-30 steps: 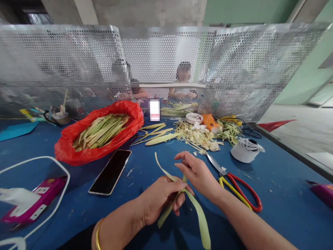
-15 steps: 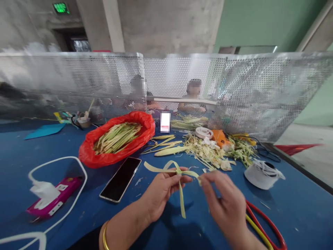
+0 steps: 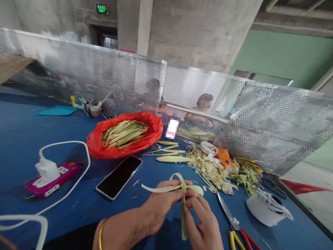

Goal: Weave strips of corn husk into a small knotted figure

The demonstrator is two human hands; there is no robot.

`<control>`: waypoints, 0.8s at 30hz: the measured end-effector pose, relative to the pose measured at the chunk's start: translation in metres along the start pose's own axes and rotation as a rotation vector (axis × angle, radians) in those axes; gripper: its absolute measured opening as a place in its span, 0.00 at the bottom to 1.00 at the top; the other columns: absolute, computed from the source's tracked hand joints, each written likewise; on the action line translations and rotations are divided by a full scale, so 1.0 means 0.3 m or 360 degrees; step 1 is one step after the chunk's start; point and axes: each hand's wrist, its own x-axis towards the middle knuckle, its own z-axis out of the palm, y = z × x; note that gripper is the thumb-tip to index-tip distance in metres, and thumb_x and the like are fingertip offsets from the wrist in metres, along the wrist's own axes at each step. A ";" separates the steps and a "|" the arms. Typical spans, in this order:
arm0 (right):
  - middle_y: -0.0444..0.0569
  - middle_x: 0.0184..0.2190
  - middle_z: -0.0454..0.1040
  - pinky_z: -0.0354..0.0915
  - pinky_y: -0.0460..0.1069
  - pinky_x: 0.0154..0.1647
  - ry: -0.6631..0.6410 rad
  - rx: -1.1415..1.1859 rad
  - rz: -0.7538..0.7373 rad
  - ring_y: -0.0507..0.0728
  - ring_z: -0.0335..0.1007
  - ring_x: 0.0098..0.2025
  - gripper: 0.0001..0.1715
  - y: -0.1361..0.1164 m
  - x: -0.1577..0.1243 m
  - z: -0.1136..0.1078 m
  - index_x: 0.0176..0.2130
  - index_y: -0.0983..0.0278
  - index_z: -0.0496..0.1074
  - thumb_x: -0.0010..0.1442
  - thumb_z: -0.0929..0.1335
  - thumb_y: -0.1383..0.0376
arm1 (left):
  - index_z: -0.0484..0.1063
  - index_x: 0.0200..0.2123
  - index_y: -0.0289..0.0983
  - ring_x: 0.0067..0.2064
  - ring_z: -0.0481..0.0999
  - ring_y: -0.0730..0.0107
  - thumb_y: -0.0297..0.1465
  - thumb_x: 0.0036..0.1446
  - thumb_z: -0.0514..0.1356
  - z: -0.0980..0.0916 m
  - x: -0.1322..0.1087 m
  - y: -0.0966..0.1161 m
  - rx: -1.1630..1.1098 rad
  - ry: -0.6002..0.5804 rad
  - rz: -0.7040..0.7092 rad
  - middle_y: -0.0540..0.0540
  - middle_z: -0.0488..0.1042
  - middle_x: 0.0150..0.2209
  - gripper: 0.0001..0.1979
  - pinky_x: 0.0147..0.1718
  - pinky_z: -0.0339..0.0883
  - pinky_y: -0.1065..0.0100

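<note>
Pale green leaf strips (image 3: 161, 189) cross in a small knot, with loops above and to the right and a long tail pointing left. My left hand (image 3: 157, 208), wearing a gold bangle (image 3: 102, 234), pinches them at the knot between thumb and fingers. Below the knot one strip hangs down. My right hand (image 3: 204, 224) has its thumb and fingers closed on that hanging strip, close beside the left fingertips. Scissors (image 3: 231, 213) with red and yellow handles lie on the blue table, right of my right hand.
A red plastic-lined basket (image 3: 95, 144) holds cut leaf strips. Around the hands are a black-screened phone (image 3: 119, 177), a purple power strip (image 3: 56, 180), a heap of leaf scraps (image 3: 213, 172) and a white roll (image 3: 265, 208). A perforated metal screen (image 3: 130, 76) separates people sitting beyond.
My right hand has moved left and down, from the right-hand strip to the hanging one. The right strip now forms a loop. The view has tilted, and the scissors' blades now show.
</note>
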 end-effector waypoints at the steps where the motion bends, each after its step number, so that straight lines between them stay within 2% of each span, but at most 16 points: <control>1: 0.51 0.35 0.75 0.69 0.49 0.41 -0.0003 -0.0027 -0.0077 0.59 0.73 0.41 0.10 0.005 0.001 0.000 0.30 0.60 0.69 0.62 0.63 0.68 | 0.76 0.41 0.32 0.44 0.77 0.62 0.31 0.45 0.70 0.001 -0.001 0.000 -0.0029 0.0011 -0.0020 0.40 0.80 0.37 0.19 0.52 0.62 0.64; 4: 0.53 0.39 0.75 0.69 0.50 0.43 0.0000 -0.0061 -0.0196 0.59 0.73 0.44 0.08 0.013 0.000 0.008 0.32 0.60 0.70 0.61 0.63 0.70 | 0.75 0.42 0.31 0.43 0.77 0.63 0.31 0.44 0.70 0.006 -0.002 0.004 -0.0083 0.0011 -0.0046 0.41 0.79 0.34 0.20 0.51 0.62 0.65; 7: 0.53 0.39 0.75 0.69 0.50 0.41 0.0018 -0.0031 -0.0096 0.59 0.73 0.42 0.08 0.001 -0.008 0.021 0.33 0.60 0.70 0.62 0.62 0.68 | 0.73 0.43 0.32 0.42 0.77 0.64 0.31 0.45 0.69 0.005 0.001 0.008 -0.0061 0.0021 -0.0058 0.42 0.79 0.34 0.21 0.48 0.63 0.67; 12: 0.49 0.29 0.73 0.66 0.48 0.34 0.0098 -0.0032 -0.0015 0.56 0.72 0.32 0.12 -0.010 -0.009 -0.012 0.29 0.60 0.68 0.64 0.61 0.65 | 0.66 0.38 0.35 0.35 0.76 0.69 0.33 0.46 0.68 -0.018 0.017 0.004 -0.0001 0.0008 -0.0024 0.44 0.79 0.33 0.18 0.42 0.65 0.66; 13: 0.50 0.30 0.73 0.66 0.49 0.35 0.0169 -0.0111 -0.0024 0.57 0.72 0.33 0.10 -0.002 -0.002 -0.027 0.30 0.60 0.68 0.64 0.62 0.65 | 0.66 0.38 0.35 0.33 0.76 0.69 0.33 0.45 0.68 -0.023 0.021 0.004 0.0010 0.0007 -0.0026 0.45 0.78 0.32 0.18 0.41 0.65 0.66; 14: 0.51 0.33 0.74 0.66 0.51 0.39 0.0266 -0.0213 -0.0036 0.59 0.72 0.37 0.06 0.007 0.007 -0.040 0.34 0.60 0.69 0.63 0.63 0.64 | 0.65 0.38 0.36 0.32 0.75 0.71 0.34 0.45 0.68 -0.028 0.024 0.004 0.0024 0.0002 -0.0044 0.46 0.78 0.31 0.19 0.39 0.66 0.66; 15: 0.54 0.38 0.75 0.66 0.52 0.41 0.0317 -0.0317 -0.0047 0.61 0.72 0.41 0.06 0.018 0.016 -0.052 0.40 0.60 0.70 0.62 0.65 0.63 | 0.65 0.39 0.36 0.30 0.74 0.72 0.34 0.45 0.68 -0.031 0.027 0.006 0.0042 -0.0006 -0.0067 0.48 0.77 0.29 0.20 0.37 0.65 0.67; 17: 0.53 0.39 0.76 0.66 0.52 0.40 0.0258 -0.0377 -0.0057 0.62 0.73 0.41 0.09 0.037 0.034 -0.063 0.43 0.60 0.70 0.62 0.65 0.61 | 0.67 0.39 0.35 0.26 0.71 0.75 0.34 0.44 0.67 -0.033 0.031 0.011 0.0085 -0.0011 -0.0108 0.50 0.75 0.27 0.19 0.32 0.63 0.71; 20: 0.48 0.31 0.77 0.65 0.50 0.35 0.0087 -0.0299 -0.0024 0.58 0.73 0.34 0.07 0.043 0.043 -0.057 0.36 0.59 0.71 0.64 0.63 0.62 | 0.69 0.38 0.34 0.23 0.66 0.79 0.32 0.43 0.67 -0.028 0.031 0.017 0.0207 0.0045 -0.0132 0.53 0.72 0.25 0.17 0.25 0.58 0.74; 24: 0.45 0.26 0.74 0.61 0.51 0.37 -0.0057 -0.0354 -0.0142 0.56 0.71 0.29 0.10 0.025 0.027 -0.043 0.31 0.60 0.67 0.65 0.62 0.67 | 0.70 0.33 0.33 0.20 0.61 0.80 0.34 0.42 0.68 -0.026 0.033 0.003 0.0488 0.0099 -0.0026 0.55 0.68 0.21 0.15 0.20 0.53 0.74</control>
